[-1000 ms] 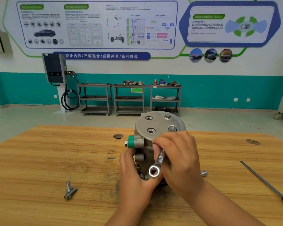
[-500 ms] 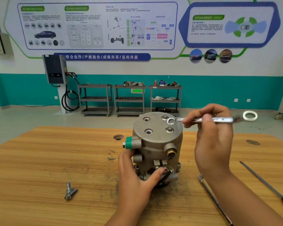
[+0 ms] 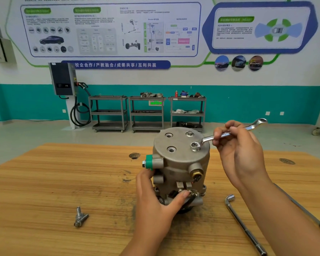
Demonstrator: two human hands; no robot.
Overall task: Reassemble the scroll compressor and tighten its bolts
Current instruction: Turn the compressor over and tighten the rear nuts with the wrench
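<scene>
The scroll compressor (image 3: 181, 163) stands upright at the centre of the frame on the wooden table (image 3: 44, 182). The left hand (image 3: 155, 200) grips its lower body, with the thumb across the base fittings. The right hand (image 3: 240, 150) pinches the shank of a ring spanner (image 3: 227, 134), whose ring rests on the right of the top cover. A bolt (image 3: 189, 134) sits in the far recess, and the two left recesses (image 3: 169, 135) show open holes. Two loose bolts (image 3: 80, 217) lie lower left and an L-shaped socket wrench (image 3: 242, 224) lower right. The shelf carts (image 3: 146, 124) by the back wall carry parts (image 3: 151, 94).
</scene>
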